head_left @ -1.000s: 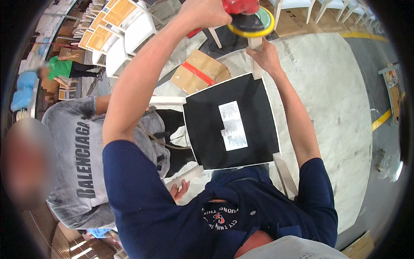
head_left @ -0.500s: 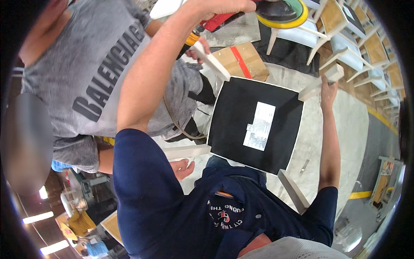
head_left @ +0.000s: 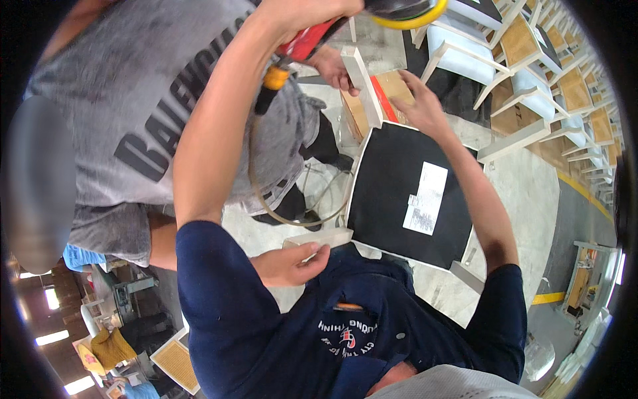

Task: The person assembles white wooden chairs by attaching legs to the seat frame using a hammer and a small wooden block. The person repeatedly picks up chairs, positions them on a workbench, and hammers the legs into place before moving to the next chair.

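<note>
At the top edge, my left hand (head_left: 325, 9) is wrapped round a red orbital sander (head_left: 311, 38) with a black and yellow round pad. An upturned chair (head_left: 392, 173) lies before me, its black underside and white label facing up. My right hand (head_left: 420, 105) is over the chair's far edge, fingers apart, near the far left leg (head_left: 362, 86), seemingly not touching it. A co-worker's hand (head_left: 335, 68) is at that same leg. The co-worker's other hand (head_left: 296, 265) is by the near left leg (head_left: 322, 238).
The co-worker in a grey shirt (head_left: 179, 120) stands close on my left. A hose (head_left: 256, 179) hangs from the sander past the chair. Behind the chair is a cardboard box (head_left: 392, 90). Rows of chairs (head_left: 512, 73) fill the far right.
My right hand has let go of the far right leg and moved left across the chair. The sander has moved left in my left hand. The chair has shifted slightly right.
</note>
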A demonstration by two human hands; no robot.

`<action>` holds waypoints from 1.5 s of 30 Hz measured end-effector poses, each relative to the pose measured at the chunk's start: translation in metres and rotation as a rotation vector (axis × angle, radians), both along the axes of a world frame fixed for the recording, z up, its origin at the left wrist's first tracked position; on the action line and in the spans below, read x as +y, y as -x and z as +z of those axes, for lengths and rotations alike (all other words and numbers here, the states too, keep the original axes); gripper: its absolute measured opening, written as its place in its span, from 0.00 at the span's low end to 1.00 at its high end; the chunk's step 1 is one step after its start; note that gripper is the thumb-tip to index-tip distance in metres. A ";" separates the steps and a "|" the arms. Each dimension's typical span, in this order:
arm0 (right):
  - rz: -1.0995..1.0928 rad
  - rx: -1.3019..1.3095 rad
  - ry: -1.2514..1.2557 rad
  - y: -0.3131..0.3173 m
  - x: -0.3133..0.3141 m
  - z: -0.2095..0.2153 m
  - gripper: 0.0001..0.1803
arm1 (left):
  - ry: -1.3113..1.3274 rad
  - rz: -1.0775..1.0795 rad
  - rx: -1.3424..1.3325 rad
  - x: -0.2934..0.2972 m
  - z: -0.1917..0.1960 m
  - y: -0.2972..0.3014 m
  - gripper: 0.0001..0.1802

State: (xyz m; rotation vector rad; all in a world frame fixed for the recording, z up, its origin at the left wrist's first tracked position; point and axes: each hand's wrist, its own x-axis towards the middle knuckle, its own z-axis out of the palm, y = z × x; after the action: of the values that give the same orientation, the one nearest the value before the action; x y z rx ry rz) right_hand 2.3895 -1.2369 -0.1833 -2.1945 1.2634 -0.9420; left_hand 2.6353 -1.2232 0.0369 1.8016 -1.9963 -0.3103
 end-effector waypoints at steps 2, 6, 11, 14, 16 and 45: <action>-0.019 -0.073 -0.013 -0.039 -0.019 -0.007 0.39 | 0.013 0.054 -0.059 -0.004 -0.002 -0.022 0.23; -0.053 -0.136 -0.170 -0.090 -0.059 -0.020 0.42 | 0.043 0.119 -0.152 -0.009 -0.012 -0.059 0.23; -0.066 -0.062 -0.313 -0.111 -0.087 -0.037 0.37 | 0.066 0.077 -0.181 -0.006 -0.044 -0.081 0.23; -0.115 -0.030 -0.278 -0.115 -0.081 -0.055 0.32 | 0.046 0.073 -0.216 -0.018 -0.063 -0.088 0.23; -0.117 -0.047 -0.295 -0.114 -0.079 -0.055 0.32 | 0.055 0.064 -0.228 -0.023 -0.071 -0.081 0.24; -0.189 -0.050 -0.216 -0.130 0.030 -0.048 0.37 | 0.027 0.306 -0.218 0.049 -0.071 -0.120 0.27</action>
State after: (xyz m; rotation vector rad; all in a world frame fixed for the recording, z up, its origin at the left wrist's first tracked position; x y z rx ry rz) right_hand 2.5196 -1.2065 -0.2310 -1.9013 1.4937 -0.8792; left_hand 2.7557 -1.1743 -0.0341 2.1632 -1.8106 0.0084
